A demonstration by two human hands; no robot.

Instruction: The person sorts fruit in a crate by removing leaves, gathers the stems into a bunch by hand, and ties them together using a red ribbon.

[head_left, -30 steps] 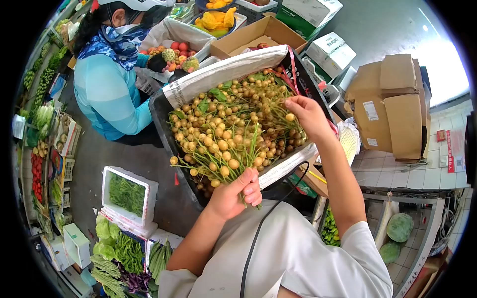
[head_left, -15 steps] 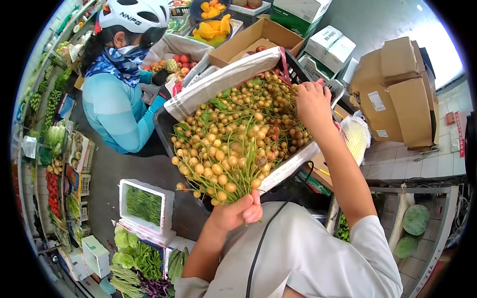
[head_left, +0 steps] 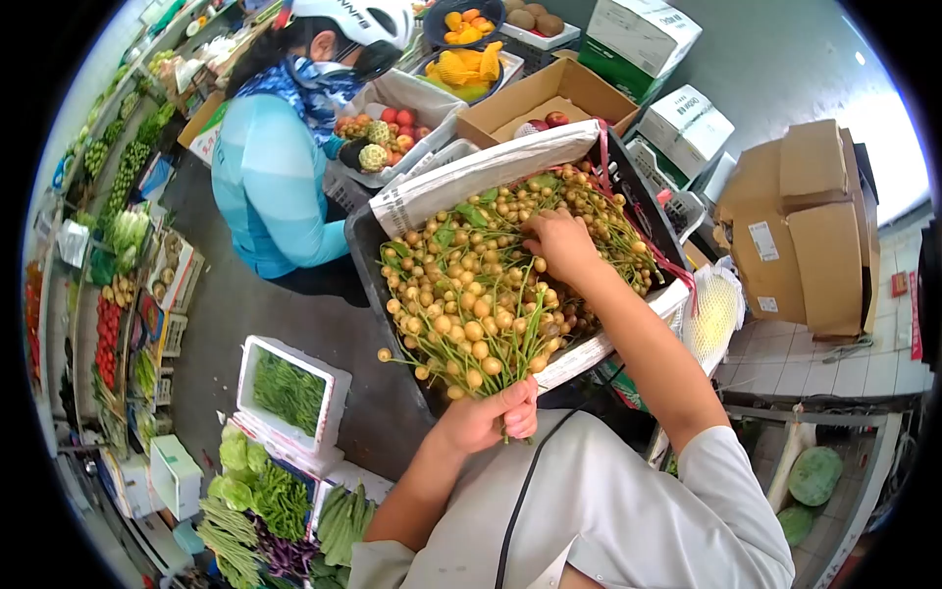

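My left hand [head_left: 491,410] is closed round the green stems of a bunch of wampees [head_left: 471,329], whose round yellow-brown fruit spreads out above the fist. The bunch lies over the near left side of a black crate [head_left: 365,257] lined with white sheeting. More wampees [head_left: 599,201] on stems, with a few green leaves, fill the crate. My right hand [head_left: 564,245] reaches into the middle of this pile, its fingers curled down among the fruit. The fingertips are partly hidden, so what they grip cannot be made out.
At the left, a person in a blue top and white helmet [head_left: 365,22] bends over a bin of mixed fruit [head_left: 392,126]. Behind the crate stands an open cardboard box [head_left: 589,88]. Flattened cartons [head_left: 795,226] lean at the right. A foam box of greens [head_left: 289,391] is at the lower left.
My right hand has moved from the crate's far right edge inward to the middle of the pile. My left hand still holds the bunch. The view has shifted, so the surroundings sit further right.
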